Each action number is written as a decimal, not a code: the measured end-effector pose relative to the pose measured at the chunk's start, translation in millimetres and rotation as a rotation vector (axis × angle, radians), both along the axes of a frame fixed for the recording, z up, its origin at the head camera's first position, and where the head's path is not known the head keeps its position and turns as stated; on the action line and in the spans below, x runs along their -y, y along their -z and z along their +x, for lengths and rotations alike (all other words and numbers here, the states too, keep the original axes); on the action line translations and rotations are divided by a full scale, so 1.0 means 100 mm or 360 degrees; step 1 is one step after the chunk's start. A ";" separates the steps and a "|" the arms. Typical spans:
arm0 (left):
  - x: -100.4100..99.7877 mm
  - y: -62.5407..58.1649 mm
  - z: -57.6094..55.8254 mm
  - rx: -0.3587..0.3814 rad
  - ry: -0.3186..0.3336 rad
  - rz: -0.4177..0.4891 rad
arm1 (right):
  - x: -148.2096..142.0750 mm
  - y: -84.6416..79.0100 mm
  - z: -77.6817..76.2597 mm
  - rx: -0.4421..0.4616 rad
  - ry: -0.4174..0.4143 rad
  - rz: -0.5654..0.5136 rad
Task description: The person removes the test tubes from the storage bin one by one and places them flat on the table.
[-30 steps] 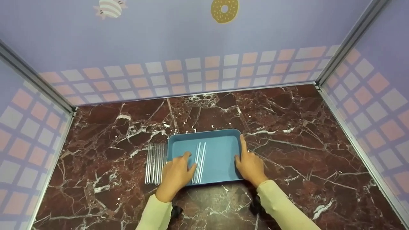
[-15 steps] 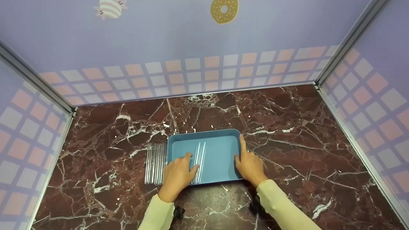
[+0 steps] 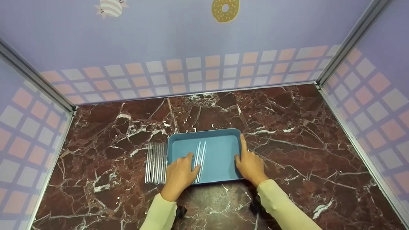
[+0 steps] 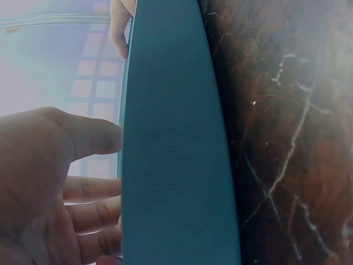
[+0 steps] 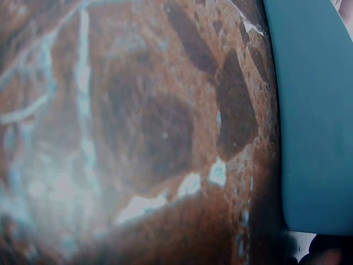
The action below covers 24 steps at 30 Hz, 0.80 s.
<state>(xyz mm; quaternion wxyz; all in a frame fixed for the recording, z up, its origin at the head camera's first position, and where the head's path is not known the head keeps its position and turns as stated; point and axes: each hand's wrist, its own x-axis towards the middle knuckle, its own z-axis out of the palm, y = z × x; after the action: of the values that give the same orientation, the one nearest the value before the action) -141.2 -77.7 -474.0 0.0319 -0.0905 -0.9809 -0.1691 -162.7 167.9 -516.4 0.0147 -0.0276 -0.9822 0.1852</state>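
A shallow blue tray (image 3: 220, 153) lies on the marbled surface, with a few slender clear tubes (image 3: 202, 153) side by side across its floor. My left hand (image 3: 180, 172) reaches over the tray's near left corner, its thumb overlapping the tubes and its index finger just left of them. In the left wrist view that hand (image 4: 71, 176) has thumb and fingers apart, the tips hidden behind the tray wall (image 4: 171, 138). At the right side my right hand (image 3: 251, 164) grips the tray, thumb over the rim and index finger along the outer wall (image 5: 317, 121).
Several more clear tubes (image 3: 155, 163) lie in a row against the tray's left side, partly behind my left hand. A purple back panel (image 3: 204, 73) with pastel squares and two side panels (image 3: 370, 86) enclose the dark red marbled surface (image 3: 303, 134).
My left hand has shifted slightly to the right, its thumb now overlapping the tubes in the tray. The tray and my right hand have stayed in place.
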 end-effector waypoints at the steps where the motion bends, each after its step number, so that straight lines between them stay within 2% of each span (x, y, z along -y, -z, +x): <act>1: 0.00 0.00 0.00 -0.0002 0.0006 -0.0001 | 0.00 0.00 0.00 -0.0004 0.0000 -0.0002; 13: -0.05 0.04 -0.01 0.0070 -0.0001 -0.0036 | 0.00 0.00 -0.01 0.0001 -0.0009 -0.0028; 24: -0.10 0.09 -0.02 0.0036 -0.0058 -0.0068 | 0.00 0.00 0.01 -0.0007 0.0000 -0.0012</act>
<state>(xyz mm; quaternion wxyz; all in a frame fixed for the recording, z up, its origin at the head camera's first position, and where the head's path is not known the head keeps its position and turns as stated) -143.5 -67.3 -483.0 0.0221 -0.0714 -0.9861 -0.1485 -162.1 168.0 -516.7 0.0168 -0.0271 -0.9815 0.1889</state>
